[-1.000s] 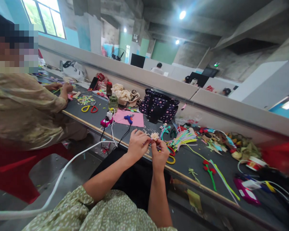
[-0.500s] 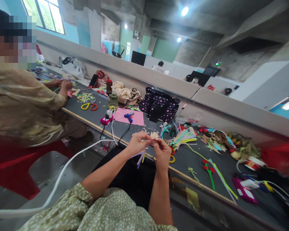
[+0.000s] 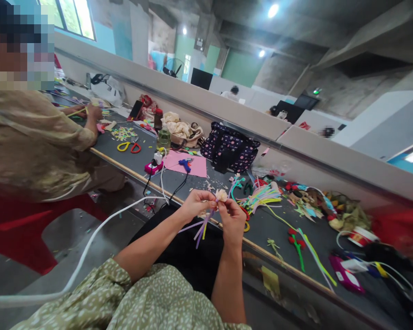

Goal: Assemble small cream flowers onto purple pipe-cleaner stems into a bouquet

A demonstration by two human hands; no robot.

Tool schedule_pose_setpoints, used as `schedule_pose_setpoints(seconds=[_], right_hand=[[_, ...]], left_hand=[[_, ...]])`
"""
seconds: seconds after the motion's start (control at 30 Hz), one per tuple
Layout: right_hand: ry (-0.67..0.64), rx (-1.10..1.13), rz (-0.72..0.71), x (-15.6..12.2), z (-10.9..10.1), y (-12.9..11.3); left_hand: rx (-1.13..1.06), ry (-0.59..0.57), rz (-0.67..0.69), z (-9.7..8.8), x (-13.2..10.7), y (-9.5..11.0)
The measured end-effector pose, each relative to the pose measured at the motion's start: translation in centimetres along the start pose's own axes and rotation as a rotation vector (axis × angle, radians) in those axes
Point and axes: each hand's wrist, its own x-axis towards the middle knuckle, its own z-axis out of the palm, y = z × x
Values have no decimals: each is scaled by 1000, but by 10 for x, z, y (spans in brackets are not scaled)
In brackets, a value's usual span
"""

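Observation:
Between my two hands, over the table's front edge, is a cream pipe-cleaner flower [image 3: 221, 195] with purple and yellow stems [image 3: 202, 229] hanging below. My left hand [image 3: 198, 205] pinches it from the left with thumb and forefinger. From the right, my right hand [image 3: 232, 216] closes its thumb and fingertips at the base of the bloom. The fingertips partly hide where stems and petals meet. Just beyond lie a bundle of pastel pipe cleaners [image 3: 264, 198] and red-and-yellow-handled scissors [image 3: 246, 225], partly behind my right hand.
A blue glue gun [image 3: 185, 165] rests on a pink sheet [image 3: 199, 168], near a dark patterned bag [image 3: 230, 147]. A white cable [image 3: 89, 247] crosses at left. A co-worker [image 3: 34, 146] sits there. Red pipe-cleaner flowers [image 3: 297, 240] and a magenta power strip [image 3: 346, 274] lie at right.
The stems hang more spread out, with one purple stem now reaching left under my left wrist. More of the cream bloom shows above my fingers. The view has shifted slightly.

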Motion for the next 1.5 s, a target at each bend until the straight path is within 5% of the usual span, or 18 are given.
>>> schedule_pose_setpoints(seconds=[0.37,0.6,0.8,1.07,1.5], right_hand=[[137,-9,31,0,13,6],[114,-9,27,-1,10,2],[45,37,41,-1,6,5],[18,173,121,-2,4,3],[-78,240,198,-5,2,10]], left_hand=[[402,122,119,-1,-1,8],[716,258,260,0,-4,4],[561,205,232,-3,-3,6],[-94,-61,-80,-5,-6,2],[-182,-157,-200,-14,-3,-9]])
